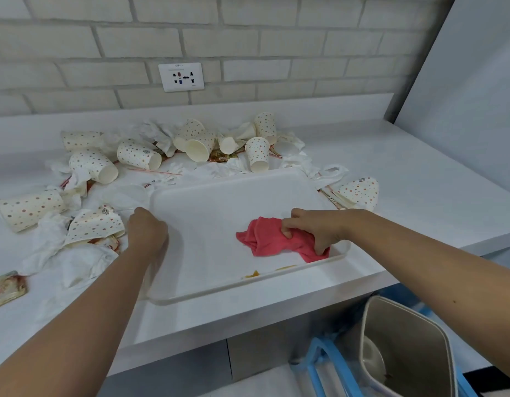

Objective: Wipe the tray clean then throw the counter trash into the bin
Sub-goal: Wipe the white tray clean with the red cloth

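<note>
The task is in its first part, and wiping is under way but not finished. The white rectangular plastic tray [219,213] lies on the white counter [405,173] at its near edge. The right hand [319,229] bunches a pink cloth [272,237] in its closed fingers and presses it onto the tray's near right part. The left hand [146,229] curls over the tray's left rim, apparently steadying it. Brown smears [256,273] remain along the near rim, left of the cloth, so more wiping seems needed. None of the trash looks cleared: dotted paper cups [139,154], crumpled white napkins [76,253] and sachets crowd the counter left of and beyond the tray. The beige bin [437,336] stands below, near right, almost empty.
</note>
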`<action>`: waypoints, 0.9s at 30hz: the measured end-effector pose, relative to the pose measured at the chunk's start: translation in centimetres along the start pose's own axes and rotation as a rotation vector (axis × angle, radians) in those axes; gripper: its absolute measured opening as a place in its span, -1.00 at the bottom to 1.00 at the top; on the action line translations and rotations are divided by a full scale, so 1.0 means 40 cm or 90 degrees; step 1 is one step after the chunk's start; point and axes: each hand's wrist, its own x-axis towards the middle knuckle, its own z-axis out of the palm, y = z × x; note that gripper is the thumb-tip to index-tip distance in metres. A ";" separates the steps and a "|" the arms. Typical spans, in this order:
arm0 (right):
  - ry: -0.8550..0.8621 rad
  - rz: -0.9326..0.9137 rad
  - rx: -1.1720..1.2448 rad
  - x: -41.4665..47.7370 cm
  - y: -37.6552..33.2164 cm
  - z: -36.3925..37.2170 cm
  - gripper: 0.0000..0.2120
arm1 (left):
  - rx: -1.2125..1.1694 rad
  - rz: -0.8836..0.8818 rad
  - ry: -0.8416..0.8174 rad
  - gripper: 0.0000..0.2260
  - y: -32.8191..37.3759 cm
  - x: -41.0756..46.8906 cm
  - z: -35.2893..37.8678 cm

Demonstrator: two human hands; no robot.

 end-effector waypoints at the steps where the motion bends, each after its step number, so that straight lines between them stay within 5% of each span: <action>1: 0.005 -0.002 -0.002 -0.001 -0.001 0.001 -0.46 | -0.010 -0.008 -0.005 -0.74 -0.003 0.000 0.000; 5: 0.035 -0.016 0.001 0.005 -0.003 0.013 -0.50 | -0.100 -0.017 0.019 -0.84 -0.001 -0.008 0.002; 19: 0.151 -0.134 0.082 0.070 -0.194 0.035 -0.49 | -0.228 0.039 0.057 -0.73 0.002 -0.005 -0.014; 27: 0.268 -0.227 -0.157 0.070 -0.247 0.032 -0.49 | -0.234 0.064 0.069 -0.74 0.007 -0.013 -0.023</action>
